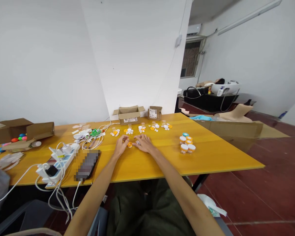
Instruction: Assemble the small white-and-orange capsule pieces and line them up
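Over the middle of the yellow table my left hand point(121, 144) has its fingers curled inward; what lies within them is too small to make out. Just to its right is a small orange-lidded container point(129, 144), between my two hands. My right hand point(145, 143) rests low on the tabletop with its fingers apart. Small white pieces with dark marks point(138, 142) show beside its thumb and fingers. Beyond both hands runs a row of small piles of white discs point(129, 131) and orange lids point(152, 128), with clear cups behind them.
Lidded jars point(187, 143) stand grouped at right. Cardboard boxes point(130, 115) line the wall. At left are a power strip point(64, 162) with tangled cables, a phone point(88, 165), packaging scraps point(87, 134) and an open box point(40, 130) with colourful balls. The table edge point(162, 176) is near me.
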### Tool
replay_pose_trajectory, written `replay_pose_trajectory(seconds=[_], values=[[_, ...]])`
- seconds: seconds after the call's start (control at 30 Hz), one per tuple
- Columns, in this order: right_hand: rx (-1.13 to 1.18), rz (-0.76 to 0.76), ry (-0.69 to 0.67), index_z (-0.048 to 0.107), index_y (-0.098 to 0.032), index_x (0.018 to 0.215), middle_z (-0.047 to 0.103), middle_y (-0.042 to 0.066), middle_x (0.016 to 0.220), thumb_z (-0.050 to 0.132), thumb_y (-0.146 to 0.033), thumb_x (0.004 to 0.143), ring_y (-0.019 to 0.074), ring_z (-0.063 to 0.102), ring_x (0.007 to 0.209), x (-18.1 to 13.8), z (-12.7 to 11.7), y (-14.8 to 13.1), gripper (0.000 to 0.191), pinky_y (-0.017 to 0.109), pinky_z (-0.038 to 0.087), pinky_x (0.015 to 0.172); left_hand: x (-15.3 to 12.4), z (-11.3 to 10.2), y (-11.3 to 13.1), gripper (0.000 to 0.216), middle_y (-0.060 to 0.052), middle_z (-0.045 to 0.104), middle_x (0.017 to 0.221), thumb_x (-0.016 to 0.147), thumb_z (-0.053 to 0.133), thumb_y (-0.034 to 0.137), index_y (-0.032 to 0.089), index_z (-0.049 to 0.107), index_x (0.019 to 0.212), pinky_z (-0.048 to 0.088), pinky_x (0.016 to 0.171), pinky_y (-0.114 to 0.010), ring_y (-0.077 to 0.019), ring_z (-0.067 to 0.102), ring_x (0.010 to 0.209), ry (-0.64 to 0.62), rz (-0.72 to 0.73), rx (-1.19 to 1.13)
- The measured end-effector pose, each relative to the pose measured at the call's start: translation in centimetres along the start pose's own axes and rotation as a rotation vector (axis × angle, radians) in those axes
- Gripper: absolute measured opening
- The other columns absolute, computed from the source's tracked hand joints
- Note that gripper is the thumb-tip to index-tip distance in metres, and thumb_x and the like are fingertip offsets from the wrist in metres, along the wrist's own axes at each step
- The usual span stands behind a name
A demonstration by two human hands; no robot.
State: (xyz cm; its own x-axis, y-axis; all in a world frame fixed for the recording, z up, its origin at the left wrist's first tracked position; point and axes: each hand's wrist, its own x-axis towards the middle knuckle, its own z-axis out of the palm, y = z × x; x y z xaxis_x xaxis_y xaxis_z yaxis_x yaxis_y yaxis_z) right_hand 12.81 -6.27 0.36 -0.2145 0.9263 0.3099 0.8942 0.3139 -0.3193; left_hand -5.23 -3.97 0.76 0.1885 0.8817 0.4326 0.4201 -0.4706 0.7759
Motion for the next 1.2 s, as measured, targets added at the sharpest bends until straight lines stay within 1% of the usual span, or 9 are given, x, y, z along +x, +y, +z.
replay_pose_trajectory(seconds=[0.1, 0.2, 0.27, 0.37, 0.53, 0.77, 0.9, 1.07, 1.2], values=[[-0.021, 0.009, -0.013, 0.061, -0.031, 0.120, 0.056, 0.010, 0.119, 0.051, -0.045, 0.096, 0.0246, 0.052, 0.110, 0.2, 0.1, -0.1, 0.030, 0.042, 0.041, 0.096, -0.2, 0.1, 0.1, 0.017, -0.003, 0.068, 0.086, 0.082, 0.060, 0.032, 0.019, 0.067, 0.090, 0.052, 0.079, -0.031, -0.0180, 0.063, 0.081, -0.059, 0.004, 0.050], [-0.034, -0.001, -0.011, 0.061, -0.030, 0.115, 0.056, 0.009, 0.115, 0.048, -0.043, 0.097, 0.0239, 0.053, 0.107, 0.4, 0.2, 0.0, 0.025, 0.041, 0.041, 0.095, -0.4, 0.4, 0.2, 0.019, -0.002, 0.066, 0.088, 0.076, 0.069, 0.034, 0.021, 0.068, 0.088, 0.051, 0.085, -0.033, -0.0187, 0.062, 0.086, -0.124, 0.050, 0.166], [-0.035, -0.009, -0.018, 0.061, -0.030, 0.114, 0.056, 0.009, 0.115, 0.048, -0.043, 0.097, 0.0239, 0.052, 0.107, 0.5, 0.2, 0.1, 0.025, 0.041, 0.041, 0.094, -0.5, 0.5, 0.3, 0.017, -0.001, 0.065, 0.088, 0.074, 0.069, 0.031, 0.022, 0.067, 0.088, 0.050, 0.089, -0.034, -0.0192, 0.062, 0.089, -0.154, 0.069, 0.235], [-0.027, -0.001, -0.037, 0.060, -0.029, 0.113, 0.055, 0.009, 0.116, 0.047, -0.047, 0.097, 0.0240, 0.052, 0.108, 0.6, 0.2, 0.3, 0.027, 0.041, 0.041, 0.094, -0.6, 0.5, 0.3, 0.014, -0.001, 0.066, 0.089, 0.074, 0.064, 0.022, 0.022, 0.066, 0.088, 0.049, 0.091, -0.035, -0.0192, 0.061, 0.089, -0.190, 0.073, 0.278], [-0.044, -0.001, -0.013, 0.061, -0.029, 0.108, 0.055, 0.008, 0.115, 0.045, -0.048, 0.098, 0.0231, 0.052, 0.106, 0.8, 0.4, 0.2, 0.026, 0.040, 0.041, 0.092, -0.6, 0.4, 0.2, 0.017, -0.002, 0.067, 0.090, 0.071, 0.059, 0.014, 0.023, 0.065, 0.084, 0.049, 0.092, -0.035, -0.0204, 0.062, 0.092, -0.182, 0.098, 0.302], [-0.074, -0.008, -0.007, 0.061, -0.027, 0.104, 0.057, 0.008, 0.113, 0.048, -0.044, 0.098, 0.0219, 0.053, 0.104, 0.7, -0.1, -0.2, 0.023, 0.037, 0.041, 0.091, -0.5, 0.3, -0.1, 0.018, -0.003, 0.067, 0.091, 0.071, 0.060, 0.016, 0.023, 0.065, 0.087, 0.048, 0.094, -0.037, -0.0217, 0.062, 0.096, -0.184, 0.129, 0.327], [-0.088, -0.003, 0.030, 0.062, -0.027, 0.105, 0.057, 0.008, 0.113, 0.050, -0.045, 0.097, 0.0218, 0.054, 0.103, 0.4, -0.1, -0.1, 0.023, 0.036, 0.040, 0.090, -0.5, 0.3, -0.4, 0.020, -0.002, 0.066, 0.091, 0.071, 0.063, 0.017, 0.024, 0.066, 0.090, 0.048, 0.095, -0.036, -0.0214, 0.062, 0.095, -0.183, 0.141, 0.331], [-0.095, -0.001, 0.077, 0.063, -0.028, 0.107, 0.057, 0.010, 0.117, 0.052, -0.048, 0.095, 0.0244, 0.052, 0.106, 0.1, 0.3, 0.2, 0.026, 0.039, 0.040, 0.091, -0.4, 0.4, -0.6, 0.018, -0.002, 0.068, 0.089, 0.071, 0.062, 0.016, 0.024, 0.067, 0.087, 0.050, 0.091, -0.034, -0.0208, 0.063, 0.092, -0.173, 0.097, 0.295], [-0.068, -0.037, 0.170, 0.065, -0.029, 0.109, 0.055, 0.011, 0.127, 0.054, -0.046, 0.094, 0.0284, 0.048, 0.114, -0.3, 0.2, 0.3, 0.025, 0.042, 0.038, 0.095, -0.3, 0.5, -0.4, 0.014, -0.001, 0.069, 0.085, 0.071, 0.065, 0.019, 0.023, 0.069, 0.085, 0.052, 0.086, -0.033, -0.0195, 0.064, 0.086, -0.156, 0.045, 0.202]])
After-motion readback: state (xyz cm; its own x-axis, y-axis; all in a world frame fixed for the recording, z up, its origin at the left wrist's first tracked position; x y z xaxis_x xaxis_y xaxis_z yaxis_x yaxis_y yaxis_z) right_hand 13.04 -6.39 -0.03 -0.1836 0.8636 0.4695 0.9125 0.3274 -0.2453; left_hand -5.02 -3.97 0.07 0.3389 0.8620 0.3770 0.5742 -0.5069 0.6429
